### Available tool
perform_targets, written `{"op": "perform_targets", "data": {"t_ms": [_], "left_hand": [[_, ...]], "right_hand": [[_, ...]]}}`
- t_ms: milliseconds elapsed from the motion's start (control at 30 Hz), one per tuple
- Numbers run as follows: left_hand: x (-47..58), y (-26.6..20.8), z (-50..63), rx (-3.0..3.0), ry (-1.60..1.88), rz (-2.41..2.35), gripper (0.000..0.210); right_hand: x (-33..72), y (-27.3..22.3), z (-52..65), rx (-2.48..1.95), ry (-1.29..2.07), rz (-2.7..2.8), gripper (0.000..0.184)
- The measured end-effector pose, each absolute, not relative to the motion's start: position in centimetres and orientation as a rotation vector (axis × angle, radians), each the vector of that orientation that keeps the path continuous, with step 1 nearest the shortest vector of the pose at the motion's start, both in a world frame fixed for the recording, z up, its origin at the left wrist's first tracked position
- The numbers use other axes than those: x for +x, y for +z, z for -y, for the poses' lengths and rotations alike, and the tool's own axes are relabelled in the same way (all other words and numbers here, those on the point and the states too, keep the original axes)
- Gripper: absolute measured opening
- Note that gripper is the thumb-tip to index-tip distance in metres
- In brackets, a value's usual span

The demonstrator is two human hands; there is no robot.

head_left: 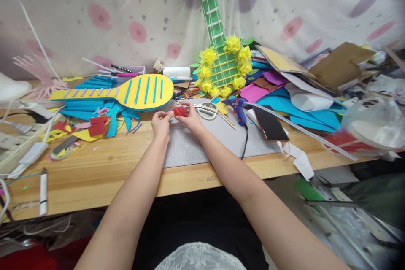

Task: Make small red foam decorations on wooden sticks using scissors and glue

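Between my two hands is a small piece of red paper (180, 112), held just above the grey cutting mat (183, 147). My left hand (162, 124) pinches its left side with thumb and fingertips. On the other side, my right hand (191, 119) grips the same piece. Close by my right hand lie white-handled scissors (207, 111). A blue glue gun (237, 109) rests farther right on the mat. Behind my hands lies a yellow and blue paper guitar (146, 91) with blue and lilac strips.
A green paper guitar (218, 29) with yellow flowers leans against the curtain. A dark phone (270, 123) lies right of the glue gun. Coloured paper (310, 114) is piled at the right. Red and yellow scraps (97, 128) and a white marker (43, 192) lie at the left.
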State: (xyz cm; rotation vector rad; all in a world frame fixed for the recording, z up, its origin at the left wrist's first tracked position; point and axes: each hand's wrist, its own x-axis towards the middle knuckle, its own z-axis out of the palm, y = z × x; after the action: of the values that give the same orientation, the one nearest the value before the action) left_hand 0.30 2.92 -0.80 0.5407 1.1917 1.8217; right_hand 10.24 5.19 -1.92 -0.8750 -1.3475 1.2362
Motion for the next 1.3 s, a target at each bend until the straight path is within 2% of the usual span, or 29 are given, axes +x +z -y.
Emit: {"op": "perform_targets", "data": {"t_ms": [433,900,1133,1300], "left_hand": [[0.6,-0.8,-2.8,0.602,1.738,-1.273,0.026],[0.3,-1.3,-2.8,0.684,1.694,-1.278,0.031],[-1.0,-0.2,-2.4,0.611,1.498,-1.104,0.023],[-1.4,-0.2,-2.1,0.701,1.427,-1.039,0.028]], "right_hand": [[10.2,-2.3,-5.5,-0.995,1.149,1.297,0.049],[10.3,-2.4,-5.3,-0.988,1.219,1.296,0.050],[10.8,-1.9,-5.1,-0.919,1.458,1.138,0.056],[11.1,-1.7,-5.2,-0.838,1.585,1.061,0.055]]}}
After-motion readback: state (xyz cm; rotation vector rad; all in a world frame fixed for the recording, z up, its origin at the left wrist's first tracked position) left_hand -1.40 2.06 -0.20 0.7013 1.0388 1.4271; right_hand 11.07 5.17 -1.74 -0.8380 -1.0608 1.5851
